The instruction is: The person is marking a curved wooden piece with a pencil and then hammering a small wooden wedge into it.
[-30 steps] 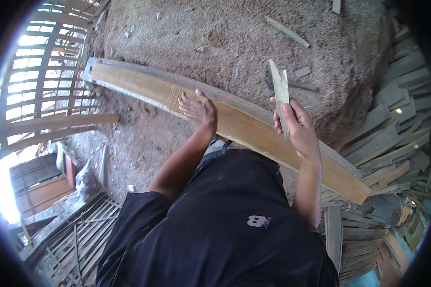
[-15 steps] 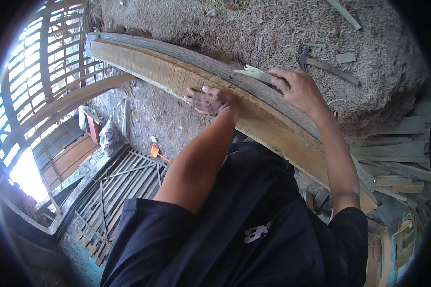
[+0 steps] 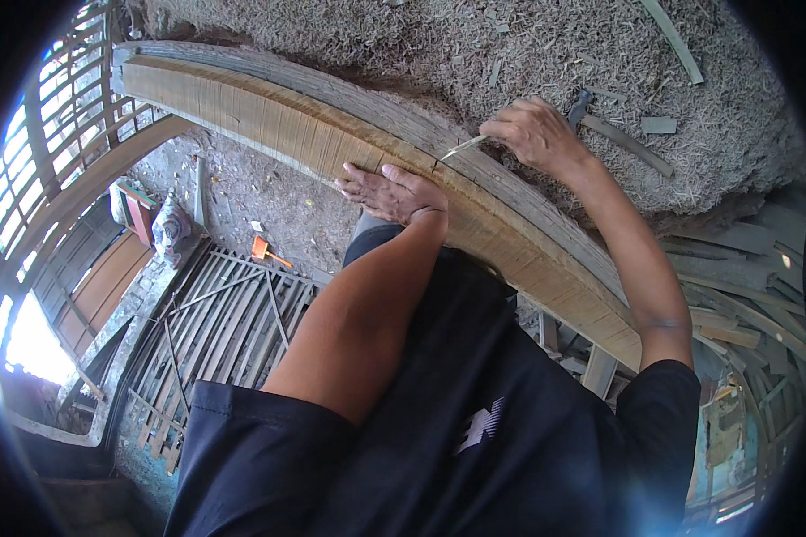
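A long sawn wooden beam (image 3: pixel 242 112) runs across in front of me, from upper left to lower right. Its near face shows many fine crosswise saw lines. Against its far side lies a weathered grey timber (image 3: pixel 358 97). My left hand (image 3: pixel 394 193) lies flat on the beam, fingers spread, holding nothing. Beyond the beam, my right hand (image 3: pixel 533 134) pinches a thin pale wood sliver (image 3: pixel 463 146). The sliver's free end points down at the beam's far edge, near a short dark mark (image 3: pixel 435 164); whether it touches I cannot tell.
A claw hammer (image 3: pixel 622 139) lies on the shavings-covered ground (image 3: pixel 546 45) right of my right hand. Wood offcuts (image 3: pixel 734 327) pile up at the right. At the left are a slatted wooden rack (image 3: pixel 228 313), an orange dustpan-like tool (image 3: pixel 264 251) and a lattice wall (image 3: pixel 72 98).
The sliver has turned from nearly level to slanting down toward the beam. My right hand has risen slightly with it; my left hand stays flat on the beam. The view has shifted a little.
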`<state>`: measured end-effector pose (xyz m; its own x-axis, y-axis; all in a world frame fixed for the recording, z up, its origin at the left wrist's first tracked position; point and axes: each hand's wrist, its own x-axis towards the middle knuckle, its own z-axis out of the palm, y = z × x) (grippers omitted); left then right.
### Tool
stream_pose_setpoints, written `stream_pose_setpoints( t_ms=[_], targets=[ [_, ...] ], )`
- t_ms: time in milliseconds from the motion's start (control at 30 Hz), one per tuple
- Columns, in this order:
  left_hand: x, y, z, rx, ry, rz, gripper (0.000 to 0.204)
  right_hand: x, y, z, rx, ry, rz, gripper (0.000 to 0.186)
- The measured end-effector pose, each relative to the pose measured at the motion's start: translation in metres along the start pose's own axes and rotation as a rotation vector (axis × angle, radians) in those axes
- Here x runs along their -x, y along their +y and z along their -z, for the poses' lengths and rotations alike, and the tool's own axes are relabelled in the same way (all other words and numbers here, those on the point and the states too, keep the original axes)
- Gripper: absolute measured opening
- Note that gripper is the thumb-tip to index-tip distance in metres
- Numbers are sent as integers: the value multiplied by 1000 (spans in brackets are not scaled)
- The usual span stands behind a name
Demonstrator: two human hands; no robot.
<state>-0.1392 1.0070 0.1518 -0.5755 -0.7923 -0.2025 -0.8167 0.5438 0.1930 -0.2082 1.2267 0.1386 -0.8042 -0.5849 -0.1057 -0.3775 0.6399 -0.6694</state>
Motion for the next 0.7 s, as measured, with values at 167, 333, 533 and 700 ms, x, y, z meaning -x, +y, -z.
stream_pose_setpoints(
  t_ms=[167, 333, 533, 700],
  targets=[
    [-1, 1, 1, -26, 8, -45, 69, -10, 5, -5, 43, -57, 20, 24],
    [-1, -1, 2, 3, 3, -44, 70, -20, 8, -6, 48, 2, 157, 23],
    [-2, 0, 0, -9, 12, -34, 70, -35, 7, -8, 84, -79, 236, 24],
    [-2, 0, 0, -23, 14, -14, 71, -47, 10, -9, 146, -78, 362, 21]
  ],
)
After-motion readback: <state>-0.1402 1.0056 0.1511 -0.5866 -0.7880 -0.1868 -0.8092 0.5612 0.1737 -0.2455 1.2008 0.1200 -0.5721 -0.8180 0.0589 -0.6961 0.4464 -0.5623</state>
